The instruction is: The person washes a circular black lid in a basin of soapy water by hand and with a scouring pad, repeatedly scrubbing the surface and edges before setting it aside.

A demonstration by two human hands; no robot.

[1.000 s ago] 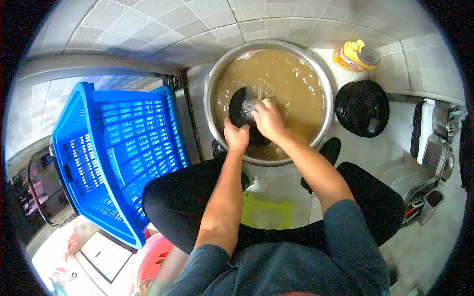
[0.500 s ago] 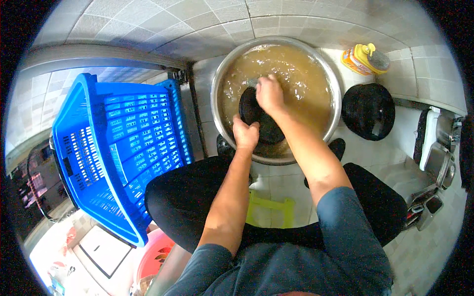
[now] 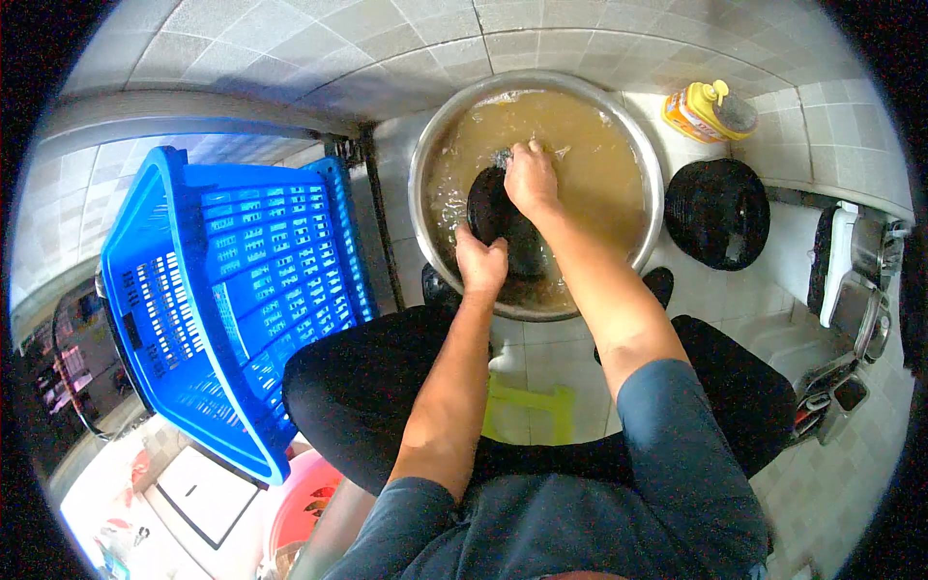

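Note:
A wide metal basin [image 3: 653, 193] of cloudy brown water stands on the floor in front of me. Partly under the water is a round black bowl [image 3: 490, 205], tilted, its far side blurred by the murk. My left hand [image 3: 481, 262] grips its near left edge, thumb on the inner side. At its upper edge, my right hand [image 3: 532, 182] is closed around a grey scourer [image 3: 502, 158], of which only a small part shows beyond the fingers. The scourer touches or nearly touches the bowl's rim.
Right of the basin sit stacked black bowls [image 3: 717, 215] and a yellow pump bottle [image 3: 709, 111]. A tall blue plastic crate [image 3: 261, 261] stands at left, a pink basket [image 3: 302, 503] below it. A green low stool [image 3: 527, 411] is under me. Metal containers [image 3: 855, 319] line the far right.
My right hand has shifted slightly at the bowl's upper edge, and more of the scourer shows. The left hand keeps its hold. The water surface has fewer bright ripples.

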